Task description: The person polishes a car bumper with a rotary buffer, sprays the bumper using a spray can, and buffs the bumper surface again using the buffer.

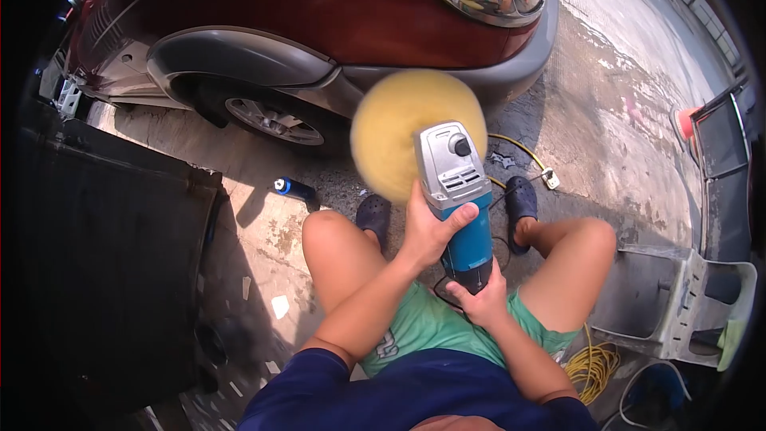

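I hold a blue and silver polisher [469, 227] in front of my lap, its head pointing away from me. My left hand [433, 227] is wrapped round the body just behind the metal head, thumb over the top. Around the black rear end closes my right hand [483, 299]. A round yellow polishing pad [391, 132] sits at the tool's front; its blurred face suggests that it is spinning. The pad overlaps the grey lower bumper [519, 76] of a dark red car [279, 0] in the view. I cannot tell whether they touch.
A car wheel [275, 120] is left of the pad. A blue bottle [295, 189] lies by my knee. Near my foot, a yellow cord meets a white plug [550, 179]. At right stand a grey plastic chair [678, 303] and a coiled yellow cord [592, 371]. A dark panel [104, 255] fills the left.
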A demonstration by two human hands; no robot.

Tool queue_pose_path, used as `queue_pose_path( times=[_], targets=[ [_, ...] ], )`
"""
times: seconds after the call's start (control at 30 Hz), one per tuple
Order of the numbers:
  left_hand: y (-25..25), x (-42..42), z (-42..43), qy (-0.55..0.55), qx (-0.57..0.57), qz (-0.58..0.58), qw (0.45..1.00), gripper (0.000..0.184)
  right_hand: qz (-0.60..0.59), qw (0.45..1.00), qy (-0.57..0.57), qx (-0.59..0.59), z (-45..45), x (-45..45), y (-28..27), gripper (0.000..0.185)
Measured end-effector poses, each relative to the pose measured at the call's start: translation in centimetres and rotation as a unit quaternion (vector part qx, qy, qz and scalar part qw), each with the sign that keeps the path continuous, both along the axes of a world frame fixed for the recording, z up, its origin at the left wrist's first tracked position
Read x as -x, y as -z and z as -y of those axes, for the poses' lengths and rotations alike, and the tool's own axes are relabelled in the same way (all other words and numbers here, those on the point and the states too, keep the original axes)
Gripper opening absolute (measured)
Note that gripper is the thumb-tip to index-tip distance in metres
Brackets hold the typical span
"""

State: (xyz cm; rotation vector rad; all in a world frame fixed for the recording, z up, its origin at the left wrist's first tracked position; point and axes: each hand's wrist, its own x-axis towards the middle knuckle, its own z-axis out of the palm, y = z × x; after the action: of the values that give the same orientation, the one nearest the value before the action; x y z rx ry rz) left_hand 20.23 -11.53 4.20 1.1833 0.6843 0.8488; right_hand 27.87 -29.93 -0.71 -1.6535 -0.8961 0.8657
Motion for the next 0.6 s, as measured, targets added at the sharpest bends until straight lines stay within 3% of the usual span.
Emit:
queue_pose_path(
  times=[0.4,0.6],
  targets=[
    [-0.3,4.3,-3.6,-0.075,0.001,0.050,0.996,0.074,0.023,0.998,-0.060,-0.008,-4.9,1.3,-1.2,0.109],
    [0.2,4.4,-3.5,-0.044,0.019,0.056,0.997,0.073,0.047,0.998,-0.031,0.007,-4.2,2.2,-2.1,0.105]
  ],
)
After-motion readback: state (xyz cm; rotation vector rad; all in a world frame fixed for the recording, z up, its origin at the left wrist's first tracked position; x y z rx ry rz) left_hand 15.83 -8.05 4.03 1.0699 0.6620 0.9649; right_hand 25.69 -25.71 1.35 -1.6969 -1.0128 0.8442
